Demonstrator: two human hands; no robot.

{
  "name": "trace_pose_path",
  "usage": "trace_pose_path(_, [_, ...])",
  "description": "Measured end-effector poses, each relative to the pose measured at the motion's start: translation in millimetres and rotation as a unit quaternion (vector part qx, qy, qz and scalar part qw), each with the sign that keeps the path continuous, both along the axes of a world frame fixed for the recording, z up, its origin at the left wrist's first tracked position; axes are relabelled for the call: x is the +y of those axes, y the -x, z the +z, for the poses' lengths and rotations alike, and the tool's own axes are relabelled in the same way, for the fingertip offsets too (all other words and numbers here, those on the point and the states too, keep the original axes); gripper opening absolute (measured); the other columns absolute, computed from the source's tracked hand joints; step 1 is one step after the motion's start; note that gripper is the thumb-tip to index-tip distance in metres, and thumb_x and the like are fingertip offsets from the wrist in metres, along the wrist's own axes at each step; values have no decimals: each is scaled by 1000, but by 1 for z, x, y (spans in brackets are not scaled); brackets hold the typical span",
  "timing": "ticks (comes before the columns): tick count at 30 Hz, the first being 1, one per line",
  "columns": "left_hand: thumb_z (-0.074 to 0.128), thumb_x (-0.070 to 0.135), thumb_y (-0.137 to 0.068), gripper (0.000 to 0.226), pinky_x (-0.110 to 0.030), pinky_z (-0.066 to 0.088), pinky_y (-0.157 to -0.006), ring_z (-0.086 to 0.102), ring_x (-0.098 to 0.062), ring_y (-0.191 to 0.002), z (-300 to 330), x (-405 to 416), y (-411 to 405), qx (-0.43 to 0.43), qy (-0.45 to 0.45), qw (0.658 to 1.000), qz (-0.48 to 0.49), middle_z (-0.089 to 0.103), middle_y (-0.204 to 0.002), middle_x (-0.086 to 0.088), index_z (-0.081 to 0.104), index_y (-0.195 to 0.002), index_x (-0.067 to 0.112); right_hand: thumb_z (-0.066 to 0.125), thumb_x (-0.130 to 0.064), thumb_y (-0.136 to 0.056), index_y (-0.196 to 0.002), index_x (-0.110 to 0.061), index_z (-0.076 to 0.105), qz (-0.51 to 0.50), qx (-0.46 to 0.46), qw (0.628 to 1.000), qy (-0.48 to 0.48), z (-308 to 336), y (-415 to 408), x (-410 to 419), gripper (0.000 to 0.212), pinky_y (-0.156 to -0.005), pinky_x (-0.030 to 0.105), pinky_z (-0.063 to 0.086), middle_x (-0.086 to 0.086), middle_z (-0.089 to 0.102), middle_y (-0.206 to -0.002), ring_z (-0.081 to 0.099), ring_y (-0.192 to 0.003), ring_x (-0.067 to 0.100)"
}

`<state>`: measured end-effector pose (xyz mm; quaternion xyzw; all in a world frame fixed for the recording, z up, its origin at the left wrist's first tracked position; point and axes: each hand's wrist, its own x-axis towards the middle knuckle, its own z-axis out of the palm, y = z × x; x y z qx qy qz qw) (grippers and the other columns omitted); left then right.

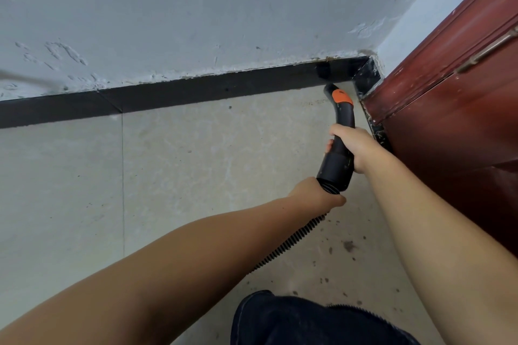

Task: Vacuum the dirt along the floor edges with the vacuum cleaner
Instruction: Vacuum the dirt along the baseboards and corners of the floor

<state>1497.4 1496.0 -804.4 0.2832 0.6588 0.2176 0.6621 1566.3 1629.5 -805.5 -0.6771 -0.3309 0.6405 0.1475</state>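
Right hand point(353, 146) wrapped around black vacuum handle point(339, 145), fingers curled fully round grip. Left hand point(315, 195) closed round ribbed hose point(291, 241) just behind handle collar. Nozzle tip point(330, 89) with orange band pointed into corner, touching or nearly touching black baseboard point(196, 94); contact not resolvable. Hose trails from handle away from baseboard, toward dark trouser leg point(294, 319). Dirt specks point(349, 245) on floor tile point(182, 165), well back from baseboard, beside red door point(448, 98). Scuffed white wall point(196, 8) above baseboard.
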Motion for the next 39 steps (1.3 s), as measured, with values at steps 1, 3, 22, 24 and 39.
trace_pose_path(1, [70, 19, -81, 30, -37, 57, -76, 57, -22, -68, 0, -3, -4, -4, 2, 1000, -6, 57, -77, -6, 54, -105, 11, 61, -10, -83, -91, -9, 52, -5, -4, 1000, -1, -1, -5, -3, 12, -51, 28, 53, 3, 59, -49, 58, -41, 17])
trace_pose_path(3, [70, 19, -81, 29, -37, 57, -76, 57, -22, -67, 0, -11, -11, -13, 10, 1000, -16, 56, -77, -5, 54, -104, 11, 59, -9, -83, -88, -9, 51, -8, -11, 1000, -6, -3, -14, -11, 10, -49, 27, 52, 3, 58, -46, 57, -40, 17])
trace_pose_path(22, [70, 18, -84, 20, -29, 53, -62, 54, -17, -57, 19, -43, -6, -75, 17, 996, 51, 56, -72, -6, 53, -94, 12, 59, -6, -84, -87, -5, 52, 82, -67, 994, -2, 26, 14, -39, 7, -48, 26, 52, 8, 58, -58, 56, -39, 17])
trace_pose_path(24, [69, 17, -85, 17, -28, 52, -60, 54, -17, -57, 22, -48, -4, -93, 17, 992, 79, 56, -72, -6, 52, -87, 13, 58, -5, -83, -88, -5, 52, 114, -66, 991, -1, 31, 25, -42, 8, -45, 26, 52, 9, 58, -59, 57, -38, 17])
trace_pose_path(39, [68, 19, -86, 27, -23, 50, -54, 53, -15, -57, 36, -60, -9, -91, 17, 996, -17, 56, -73, -4, 51, -105, 9, 59, -8, -86, -81, -7, 54, 6, -72, 997, 22, 27, -10, -58, 7, -45, 25, 50, 6, 56, -55, 55, -35, 14])
